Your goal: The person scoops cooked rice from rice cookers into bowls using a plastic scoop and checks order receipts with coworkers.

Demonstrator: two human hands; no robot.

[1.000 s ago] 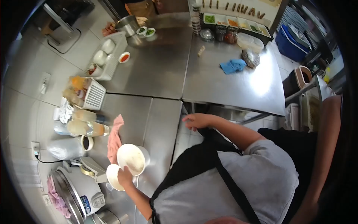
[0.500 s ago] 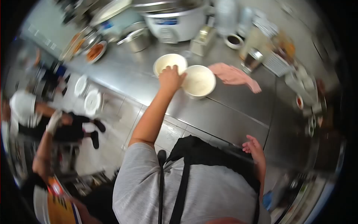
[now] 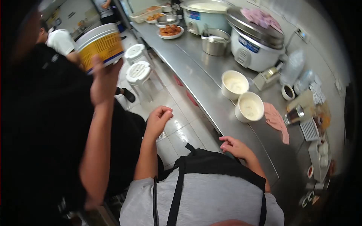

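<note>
My left hand [image 3: 156, 121] is raised over the floor, left of the steel counter [image 3: 203, 86]. It is empty, its fingers loosely bent and the thumb near the index finger. At the counter's front edge my right hand [image 3: 236, 147] is open, fingers slightly curled and apart, with nothing visible in it. Two white tubs stand side by side on the counter beyond my hands. The farther tub [image 3: 235, 85] and the nearer tub [image 3: 250, 107] both have pale contents. A pink cloth [image 3: 276, 122] lies right of the nearer tub. Neither hand touches the tubs.
Close on the left, a co-worker's hand [image 3: 102, 81] holds a yellow-labelled bucket [image 3: 101, 45]. White stools [image 3: 138, 72] stand on the floor beyond. Along the counter are a rice cooker [image 3: 249, 51], a steel pot [image 3: 215, 42], a plate of orange food [image 3: 170, 31] and a white basket [image 3: 310, 130].
My left hand has let go of the farther tub and drawn back from the counter. The view has turned left, and the co-worker with the bucket now shows larger and closer.
</note>
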